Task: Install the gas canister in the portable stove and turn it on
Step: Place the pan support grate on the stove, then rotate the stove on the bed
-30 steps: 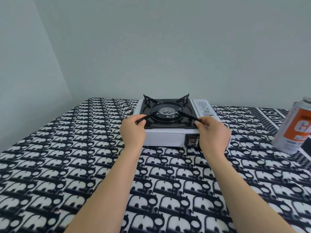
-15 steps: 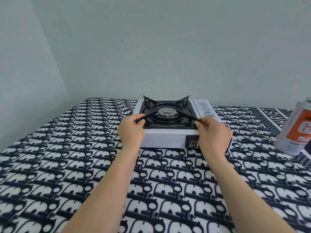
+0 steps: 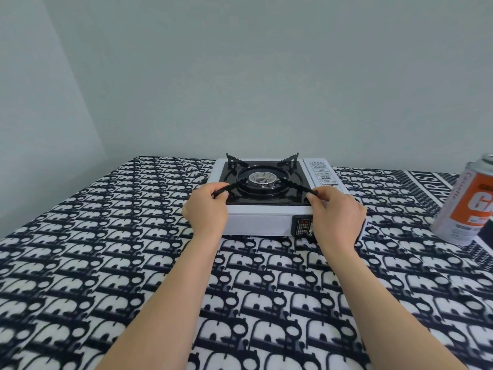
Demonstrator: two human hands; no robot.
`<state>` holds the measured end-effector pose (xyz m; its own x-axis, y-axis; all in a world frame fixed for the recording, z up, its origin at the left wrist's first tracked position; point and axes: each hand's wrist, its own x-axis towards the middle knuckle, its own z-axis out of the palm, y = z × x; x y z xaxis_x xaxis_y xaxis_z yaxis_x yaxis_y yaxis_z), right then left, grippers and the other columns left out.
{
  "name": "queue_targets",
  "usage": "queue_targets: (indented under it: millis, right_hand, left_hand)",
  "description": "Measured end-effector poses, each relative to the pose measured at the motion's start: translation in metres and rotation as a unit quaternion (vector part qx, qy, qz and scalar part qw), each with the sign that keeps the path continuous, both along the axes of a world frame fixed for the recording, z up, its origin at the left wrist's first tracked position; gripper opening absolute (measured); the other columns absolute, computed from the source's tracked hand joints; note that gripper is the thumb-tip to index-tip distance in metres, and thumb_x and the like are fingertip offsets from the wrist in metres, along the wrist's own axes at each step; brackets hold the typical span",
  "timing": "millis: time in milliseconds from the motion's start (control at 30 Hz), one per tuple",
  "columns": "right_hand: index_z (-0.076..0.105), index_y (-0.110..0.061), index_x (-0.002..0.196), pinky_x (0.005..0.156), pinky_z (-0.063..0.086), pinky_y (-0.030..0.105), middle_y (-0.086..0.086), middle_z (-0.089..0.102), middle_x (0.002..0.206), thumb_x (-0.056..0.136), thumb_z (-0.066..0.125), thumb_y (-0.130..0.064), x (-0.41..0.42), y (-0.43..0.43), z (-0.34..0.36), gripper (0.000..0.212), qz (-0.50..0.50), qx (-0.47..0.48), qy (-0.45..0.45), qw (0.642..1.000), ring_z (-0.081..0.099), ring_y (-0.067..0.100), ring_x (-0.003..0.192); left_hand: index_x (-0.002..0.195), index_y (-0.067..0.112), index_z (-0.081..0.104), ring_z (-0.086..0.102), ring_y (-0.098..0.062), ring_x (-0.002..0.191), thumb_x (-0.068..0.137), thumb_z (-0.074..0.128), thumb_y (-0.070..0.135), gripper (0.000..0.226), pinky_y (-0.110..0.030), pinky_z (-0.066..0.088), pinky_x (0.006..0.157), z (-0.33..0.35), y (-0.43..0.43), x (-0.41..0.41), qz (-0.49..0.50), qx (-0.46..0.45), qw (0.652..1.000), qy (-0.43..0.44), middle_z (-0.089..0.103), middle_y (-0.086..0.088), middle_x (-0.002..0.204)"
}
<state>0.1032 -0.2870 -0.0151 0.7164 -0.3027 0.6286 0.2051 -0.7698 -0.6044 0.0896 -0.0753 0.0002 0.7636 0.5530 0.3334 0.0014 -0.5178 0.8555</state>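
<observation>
Head view: at the stove's (image 3: 256, 222) front corners, left hand (image 3: 206, 209) and right hand (image 3: 337, 217) each pinch a black pan-support arm (image 3: 296, 185); the gas canister (image 3: 464, 206) stands upright, right of the stove.

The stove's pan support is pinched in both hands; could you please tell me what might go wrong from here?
The left hand and right hand pinch only the tips of the pan support; an uneven lift might tilt it or knock the burner. The stove and the gas canister sit on a patterned cloth, so a tug could shift or topple them.
</observation>
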Motion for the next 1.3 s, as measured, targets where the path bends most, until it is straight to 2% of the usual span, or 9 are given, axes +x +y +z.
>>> queue_targets:
  millis: [333,500,600,667,733,900,1033,1167,1300]
  right_hand:
    - [0.072,-0.022,0.089,0.088,0.034,0.039,-0.013,0.055,0.061,0.087,0.065,-0.030,0.001,0.001,-0.002,0.011,-0.011,-0.018,-0.001,1.000,0.058,0.021,0.082]
    - [0.070,-0.018,0.108,0.092,0.038,0.043,-0.003,0.072,0.096,0.089,0.061,-0.039,-0.003,-0.001,-0.001,0.030,-0.002,-0.001,-0.016,1.000,0.058,0.026,0.098]
    - [0.064,-0.017,0.119,0.097,0.038,0.039,-0.002,0.067,0.115,0.091,0.057,-0.040,-0.007,-0.007,0.001,0.037,0.007,0.052,-0.040,0.998,0.050,0.023,0.113]
    - [0.060,-0.017,0.123,0.100,0.037,0.040,0.002,0.063,0.122,0.091,0.056,-0.040,-0.009,-0.015,-0.001,0.040,-0.009,0.063,-0.033,0.997,0.044,0.023,0.119]
    - [0.056,-0.018,0.128,0.101,0.037,0.045,0.005,0.059,0.128,0.091,0.056,-0.041,-0.011,-0.024,-0.003,0.044,-0.026,0.079,0.000,0.997,0.040,0.025,0.123]
    - [0.047,-0.020,0.137,0.101,0.037,0.046,0.007,0.049,0.139,0.091,0.054,-0.046,-0.017,-0.052,-0.010,0.054,0.011,0.196,0.112,0.974,0.041,0.025,0.128]
    - [0.042,-0.021,0.139,0.088,0.040,0.037,0.004,0.050,0.134,0.089,0.054,-0.052,-0.023,-0.063,-0.014,0.060,0.062,0.338,0.176,0.922,0.049,0.020,0.108]
    - [0.040,-0.022,0.141,0.085,0.036,0.034,0.003,0.050,0.133,0.089,0.050,-0.057,-0.029,-0.067,-0.024,0.063,0.087,0.343,0.194,0.915,0.047,0.016,0.104]
    - [0.038,-0.021,0.143,0.089,0.035,0.033,0.004,0.048,0.140,0.088,0.044,-0.063,-0.030,-0.066,-0.029,0.069,0.091,0.301,0.207,0.926,0.047,0.021,0.121]
  left_hand:
    - [0.108,0.028,0.072,0.063,-0.018,0.097,0.091,0.062,0.018,0.022,-0.050,0.039,0.100,-0.005,-0.006,-0.001,0.051,0.066,0.996,-0.010,0.072,0.006,0.098]
    - [0.136,0.024,0.050,0.047,-0.027,0.128,0.085,0.068,0.030,0.055,-0.056,0.033,0.107,-0.009,-0.013,-0.004,0.114,0.049,0.992,-0.025,0.055,-0.003,0.137]
    - [0.150,0.020,0.025,0.030,-0.031,0.138,0.078,0.077,0.034,0.090,-0.049,0.031,0.110,-0.011,-0.020,-0.010,0.135,-0.124,0.982,-0.046,0.024,-0.014,0.155]
    - [0.152,0.020,0.015,0.030,-0.029,0.138,0.075,0.081,0.033,0.102,-0.038,0.037,0.105,-0.008,-0.024,-0.012,0.145,-0.304,0.940,-0.052,0.013,-0.013,0.157]
    - [0.151,0.020,0.017,0.036,-0.032,0.135,0.072,0.082,0.039,0.104,-0.044,0.043,0.104,-0.005,-0.027,-0.013,0.159,-0.412,0.897,-0.013,0.016,-0.014,0.155]
    - [0.140,0.019,0.035,0.051,-0.031,0.112,0.075,0.075,0.048,0.082,-0.046,0.048,0.092,-0.009,-0.042,-0.020,0.114,-0.507,0.851,0.077,0.043,-0.008,0.136]
    - [0.115,0.017,0.050,0.054,-0.017,0.073,0.069,0.084,0.041,0.062,-0.029,0.044,0.056,-0.006,-0.076,-0.027,0.051,-0.599,0.797,0.062,0.056,0.002,0.094]
    - [0.116,0.014,0.052,0.061,-0.023,0.092,0.071,0.083,0.041,0.061,-0.032,0.046,0.073,-0.010,-0.102,-0.025,-0.034,-0.631,0.770,0.090,0.061,-0.008,0.108]
    - [0.125,0.012,0.052,0.066,-0.027,0.097,0.074,0.082,0.040,0.065,-0.034,0.054,0.076,-0.019,-0.110,-0.022,-0.094,-0.625,0.771,0.076,0.065,-0.014,0.113]
